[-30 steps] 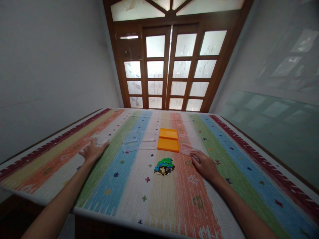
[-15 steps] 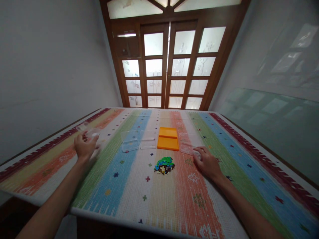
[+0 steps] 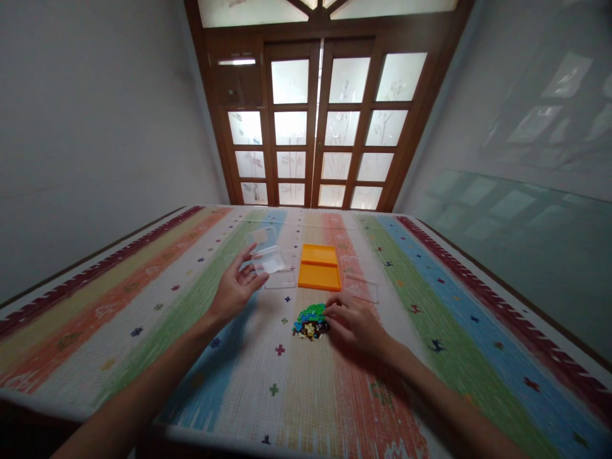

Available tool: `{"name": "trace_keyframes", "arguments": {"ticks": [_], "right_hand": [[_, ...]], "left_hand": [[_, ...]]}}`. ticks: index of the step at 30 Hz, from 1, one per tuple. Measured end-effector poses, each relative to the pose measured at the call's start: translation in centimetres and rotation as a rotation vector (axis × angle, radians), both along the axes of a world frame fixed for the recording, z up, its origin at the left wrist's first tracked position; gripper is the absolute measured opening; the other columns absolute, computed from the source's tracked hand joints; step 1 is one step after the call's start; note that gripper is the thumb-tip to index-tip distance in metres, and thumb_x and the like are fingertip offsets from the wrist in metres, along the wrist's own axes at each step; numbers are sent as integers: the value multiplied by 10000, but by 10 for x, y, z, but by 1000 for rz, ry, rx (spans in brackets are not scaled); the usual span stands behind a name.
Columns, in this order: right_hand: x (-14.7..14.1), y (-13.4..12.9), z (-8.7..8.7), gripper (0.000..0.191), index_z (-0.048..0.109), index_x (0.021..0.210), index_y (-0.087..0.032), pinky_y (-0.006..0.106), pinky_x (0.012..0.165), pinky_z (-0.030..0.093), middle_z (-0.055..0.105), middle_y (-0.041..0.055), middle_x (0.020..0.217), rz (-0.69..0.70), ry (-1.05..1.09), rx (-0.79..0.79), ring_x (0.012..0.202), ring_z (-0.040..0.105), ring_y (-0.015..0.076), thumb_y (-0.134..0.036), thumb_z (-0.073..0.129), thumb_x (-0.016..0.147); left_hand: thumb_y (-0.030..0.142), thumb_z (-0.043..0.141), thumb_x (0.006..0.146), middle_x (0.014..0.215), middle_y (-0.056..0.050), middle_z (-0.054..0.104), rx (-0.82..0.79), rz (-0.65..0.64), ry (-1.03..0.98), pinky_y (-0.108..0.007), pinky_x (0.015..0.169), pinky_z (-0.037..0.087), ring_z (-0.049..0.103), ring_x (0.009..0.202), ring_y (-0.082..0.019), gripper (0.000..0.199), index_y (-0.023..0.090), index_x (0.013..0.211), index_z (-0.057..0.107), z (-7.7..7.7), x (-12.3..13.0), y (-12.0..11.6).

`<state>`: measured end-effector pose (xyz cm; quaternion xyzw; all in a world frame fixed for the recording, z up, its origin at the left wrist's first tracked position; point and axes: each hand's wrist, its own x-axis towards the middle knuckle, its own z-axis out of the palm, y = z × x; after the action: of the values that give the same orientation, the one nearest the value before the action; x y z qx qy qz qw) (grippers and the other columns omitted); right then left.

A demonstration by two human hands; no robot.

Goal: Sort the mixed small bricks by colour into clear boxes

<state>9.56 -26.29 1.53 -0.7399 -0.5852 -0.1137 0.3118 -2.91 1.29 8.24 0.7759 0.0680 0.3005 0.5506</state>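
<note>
My left hand grips a clear plastic box between thumb and fingers, its hinged lid standing open. The box is held above the cloth, in front of another clear box. My right hand is at the right edge of a pile of small green, blue, brown and cream toy bricks. Its fingers are bent and drawn together at the pile; whatever they pinch is hidden.
Beyond the pile lies an open orange box, with a clear box to its right. A striped cloth covers the table. Wooden doors with glass panes stand behind, and walls rise on both sides.
My left hand has brought the clear box from the far left towards the middle. My right hand has left the clear box on the right and come to the brick pile.
</note>
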Motion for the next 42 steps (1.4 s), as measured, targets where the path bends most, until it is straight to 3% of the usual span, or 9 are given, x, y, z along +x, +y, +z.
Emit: {"name": "trace_keyframes", "arguments": {"ticks": [3,5,9,16,25,32,36,42], "right_hand": [[-13,14,2,202,731,1008,-206,319,799,519,665,79,1004,118,65,-38,899,615,177,-201,533,968],[-19,20,3,202,738,1039,-221,339,846,511,667,73,1011,119,113,-58,953,602,185,-200,546,977],[-19,23,-3,191,747,1052,-222,360,863,501,665,74,997,84,142,-44,972,587,202,-187,582,962],[-7,21,-7,221,741,1028,-218,360,840,502,648,70,993,21,151,7,949,581,207,-129,564,931],[-18,20,10,202,734,963,-228,364,886,479,614,65,1049,94,158,-153,1015,547,209,-115,578,900],[-4,20,16,157,726,918,-202,333,800,464,601,63,944,73,74,-158,903,544,199,-155,576,915],[-7,21,21,128,747,902,-213,288,751,448,599,50,921,141,98,-222,871,548,178,-165,629,907],[-4,21,20,114,734,819,-184,279,736,428,601,49,879,132,74,-315,845,545,175,-129,643,861]], "left_hand": [[377,698,776,1345,-163,569,-5,-136,83,-385,886,587,678,1016,-222,769,222,1480,430,-17,17,-17],[362,697,769,1352,-165,565,-30,-188,91,-399,906,577,670,1052,-232,799,225,1499,402,-26,26,-21],[328,724,749,1346,-155,554,-110,-201,91,-411,950,557,657,1067,-223,827,225,1503,399,-43,32,-23],[330,725,769,1334,-125,560,-195,-184,119,-395,990,548,645,1145,-242,821,260,1511,381,-61,19,-27],[336,727,785,1424,-159,523,-256,-234,131,-430,1068,497,588,1265,-271,837,228,1522,344,-68,12,-30],[318,741,781,1328,-134,583,-280,-248,146,-434,1066,496,631,1188,-249,852,237,1526,336,-63,6,-32],[312,745,787,1306,-121,583,-295,-273,165,-436,1069,488,639,1161,-231,844,241,1520,333,-66,7,-29],[323,748,797,1304,-104,584,-268,-278,141,-432,1057,494,638,1122,-215,809,258,1505,364,-66,7,-24]]}}
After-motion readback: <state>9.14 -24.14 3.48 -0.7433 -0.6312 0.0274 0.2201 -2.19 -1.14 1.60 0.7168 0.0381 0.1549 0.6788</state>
